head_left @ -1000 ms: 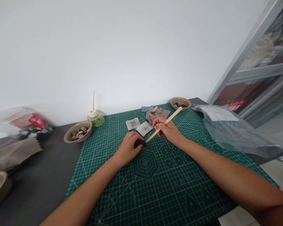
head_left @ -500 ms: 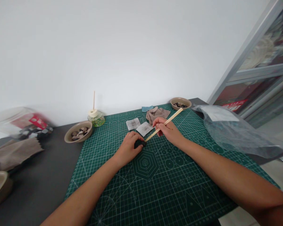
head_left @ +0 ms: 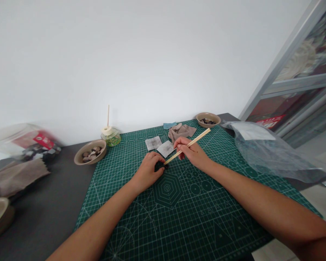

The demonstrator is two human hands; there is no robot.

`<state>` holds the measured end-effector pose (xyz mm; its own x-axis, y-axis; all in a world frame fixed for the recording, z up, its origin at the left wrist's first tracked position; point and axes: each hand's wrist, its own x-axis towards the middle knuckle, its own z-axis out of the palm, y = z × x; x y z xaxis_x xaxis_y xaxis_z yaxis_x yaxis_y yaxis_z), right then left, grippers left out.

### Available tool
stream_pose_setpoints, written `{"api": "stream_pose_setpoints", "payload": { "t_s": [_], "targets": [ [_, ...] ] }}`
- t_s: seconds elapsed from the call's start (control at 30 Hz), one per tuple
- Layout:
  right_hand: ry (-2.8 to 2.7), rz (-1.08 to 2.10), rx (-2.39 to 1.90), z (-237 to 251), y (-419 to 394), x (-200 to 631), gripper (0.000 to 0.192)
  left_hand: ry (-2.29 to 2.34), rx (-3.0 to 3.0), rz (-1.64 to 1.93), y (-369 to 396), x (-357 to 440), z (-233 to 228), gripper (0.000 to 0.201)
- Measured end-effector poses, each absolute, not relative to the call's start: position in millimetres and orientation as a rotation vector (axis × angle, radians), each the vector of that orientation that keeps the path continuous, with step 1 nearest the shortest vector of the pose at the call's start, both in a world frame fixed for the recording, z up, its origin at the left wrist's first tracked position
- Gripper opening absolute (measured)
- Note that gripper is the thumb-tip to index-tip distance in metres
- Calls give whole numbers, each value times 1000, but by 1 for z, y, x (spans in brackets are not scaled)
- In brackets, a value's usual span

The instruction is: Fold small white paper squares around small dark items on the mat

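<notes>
The right hand (head_left: 194, 154), fingers pinching the chopsticks (head_left: 201, 136), has slipped slightly toward nine o'clock; their tips reach further over the dark piece (head_left: 159, 166), suggesting closer contact. The left hand's (head_left: 149, 169) fingers pinch that piece, at eleven o'clock from the green mat's (head_left: 195, 221) hexagon (head_left: 167, 187).

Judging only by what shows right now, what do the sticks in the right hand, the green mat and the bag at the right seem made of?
Sticks: probably bare wood or bamboo, given their pale yellow, unpainted look.
Green mat: likely plastic or vinyl, lying flat with fine printed lines.
Bag: seemingly thin plastic film, see-through and creased.
</notes>
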<state>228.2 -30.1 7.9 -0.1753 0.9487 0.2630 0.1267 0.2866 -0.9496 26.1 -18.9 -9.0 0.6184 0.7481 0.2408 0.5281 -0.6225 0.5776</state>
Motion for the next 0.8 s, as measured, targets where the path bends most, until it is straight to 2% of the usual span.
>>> {"api": "stream_pose_setpoints", "payload": {
  "t_s": [0.8],
  "targets": [
    [-1535,980,-1027,10,-30,230,12,999,2367,663,-19,26,-10,23]
  ]
}}
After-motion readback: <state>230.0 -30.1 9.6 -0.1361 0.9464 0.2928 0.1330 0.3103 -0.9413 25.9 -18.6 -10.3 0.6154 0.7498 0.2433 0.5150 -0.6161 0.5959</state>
